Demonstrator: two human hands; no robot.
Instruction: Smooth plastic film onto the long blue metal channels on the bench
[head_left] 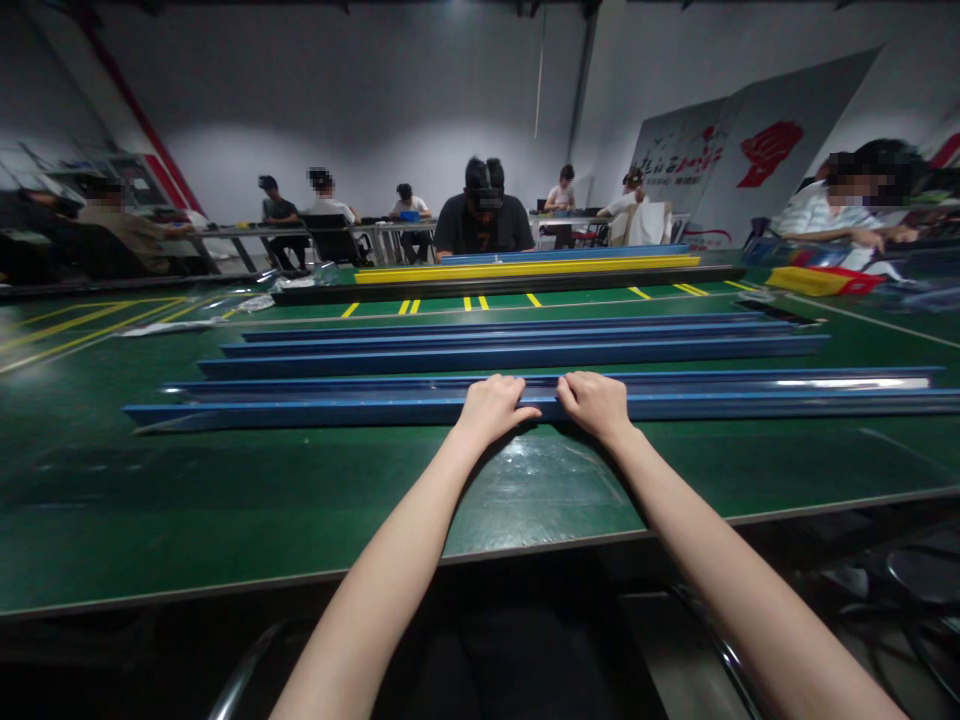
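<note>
A long blue channel strip (322,410), glossy and with raised edges, lies lengthwise across the table in front of me. My left hand (495,408) is closed over it just left of its middle, the thumb along the near edge. A short gap to the right, my right hand (596,402) has its fingers curled over the same strip. The undersides of my fingers are hidden. Right behind it, further blue channel strips (510,350) lie parallel. A bright reflection shows on the held strip's right part.
The green table (225,520) has its near edge close to me. Farther back are a black strip (510,288), a yellow strip (525,270) and another blue strip. A yellow and red bin (821,282) stands at the right. A person (484,215) sits opposite; several others work around.
</note>
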